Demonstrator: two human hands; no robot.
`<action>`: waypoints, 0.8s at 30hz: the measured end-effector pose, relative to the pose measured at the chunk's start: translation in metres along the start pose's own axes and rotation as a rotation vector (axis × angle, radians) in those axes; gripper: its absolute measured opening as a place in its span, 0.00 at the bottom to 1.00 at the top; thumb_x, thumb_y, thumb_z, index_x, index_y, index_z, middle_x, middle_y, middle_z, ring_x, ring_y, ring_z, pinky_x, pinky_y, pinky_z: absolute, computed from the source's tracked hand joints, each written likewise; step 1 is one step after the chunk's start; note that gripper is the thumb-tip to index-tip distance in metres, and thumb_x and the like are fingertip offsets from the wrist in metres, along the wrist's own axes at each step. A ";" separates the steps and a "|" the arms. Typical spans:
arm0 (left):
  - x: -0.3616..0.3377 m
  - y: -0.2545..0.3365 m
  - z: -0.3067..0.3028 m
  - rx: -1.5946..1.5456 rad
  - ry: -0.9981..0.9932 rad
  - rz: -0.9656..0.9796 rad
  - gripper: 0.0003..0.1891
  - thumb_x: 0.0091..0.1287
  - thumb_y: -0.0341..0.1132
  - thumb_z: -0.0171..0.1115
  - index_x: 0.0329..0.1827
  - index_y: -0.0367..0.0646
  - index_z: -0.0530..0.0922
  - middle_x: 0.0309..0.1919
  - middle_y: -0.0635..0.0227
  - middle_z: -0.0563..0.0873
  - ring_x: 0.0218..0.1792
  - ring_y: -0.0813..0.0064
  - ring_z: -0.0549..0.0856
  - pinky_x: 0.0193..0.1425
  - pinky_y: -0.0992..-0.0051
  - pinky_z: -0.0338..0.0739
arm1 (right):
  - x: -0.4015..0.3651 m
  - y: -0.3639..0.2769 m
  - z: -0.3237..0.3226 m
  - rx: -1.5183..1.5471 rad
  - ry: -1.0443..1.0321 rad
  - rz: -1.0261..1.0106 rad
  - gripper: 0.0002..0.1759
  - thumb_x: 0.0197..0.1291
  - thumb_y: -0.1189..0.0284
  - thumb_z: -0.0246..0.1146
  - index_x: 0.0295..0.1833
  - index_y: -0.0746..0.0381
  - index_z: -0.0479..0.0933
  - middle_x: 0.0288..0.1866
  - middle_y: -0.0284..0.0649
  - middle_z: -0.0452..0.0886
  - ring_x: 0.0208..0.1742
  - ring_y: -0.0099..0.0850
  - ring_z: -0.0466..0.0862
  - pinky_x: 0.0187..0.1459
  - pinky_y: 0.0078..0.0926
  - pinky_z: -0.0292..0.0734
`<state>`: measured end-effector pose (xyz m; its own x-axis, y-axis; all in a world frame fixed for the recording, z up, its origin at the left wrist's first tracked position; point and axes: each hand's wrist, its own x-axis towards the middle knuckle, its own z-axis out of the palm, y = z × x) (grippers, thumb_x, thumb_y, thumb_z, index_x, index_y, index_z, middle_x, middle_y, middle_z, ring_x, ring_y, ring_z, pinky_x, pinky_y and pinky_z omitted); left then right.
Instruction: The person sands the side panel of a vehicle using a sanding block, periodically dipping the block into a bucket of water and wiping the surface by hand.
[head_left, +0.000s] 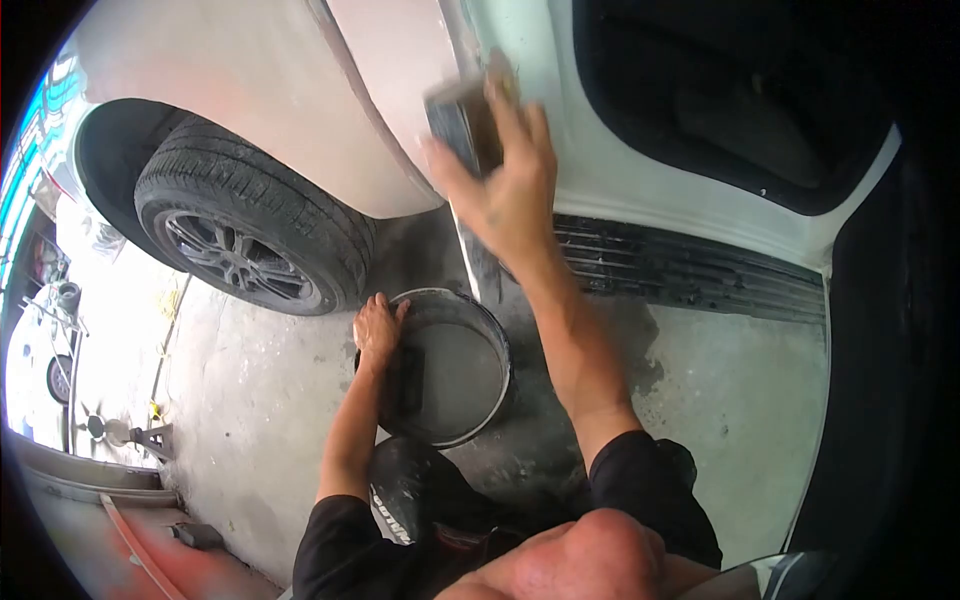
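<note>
My right hand [512, 190] is closed around a dark rectangular sanding block [462, 122], which is against the pale panel [400, 50] of a vehicle beside the door opening. Motion blurs the fingertips and the block a little. Lower down, my left hand [377, 328] grips the rim of a round black bucket [505, 350], with the fingers over its edge. Grey, cloudy water [460, 375] fills part of the bucket. A dark shape [408, 380] shows inside along its left side, too dim to name.
A wheel [240, 255] stands left of the bucket under the fender. A ribbed black step [690, 265] runs along the vehicle's lower edge at right, below the open doorway [740, 100]. A jack stand [150, 440] sits on the concrete floor [250, 400] at far left.
</note>
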<state>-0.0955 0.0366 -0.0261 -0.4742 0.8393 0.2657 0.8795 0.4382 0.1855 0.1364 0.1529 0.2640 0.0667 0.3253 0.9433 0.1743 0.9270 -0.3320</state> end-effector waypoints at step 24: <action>-0.001 -0.001 0.002 0.008 0.009 0.003 0.25 0.71 0.57 0.68 0.44 0.38 0.82 0.44 0.49 0.89 0.48 0.46 0.89 0.53 0.52 0.83 | 0.021 -0.005 0.010 0.051 -0.007 0.033 0.45 0.55 0.53 0.79 0.66 0.78 0.75 0.49 0.60 0.78 0.51 0.55 0.82 0.52 0.51 0.80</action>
<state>-0.0961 0.0355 -0.0283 -0.4715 0.8381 0.2745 0.8814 0.4379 0.1769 0.1275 0.1567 0.2860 0.0651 0.3572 0.9318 0.1222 0.9239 -0.3627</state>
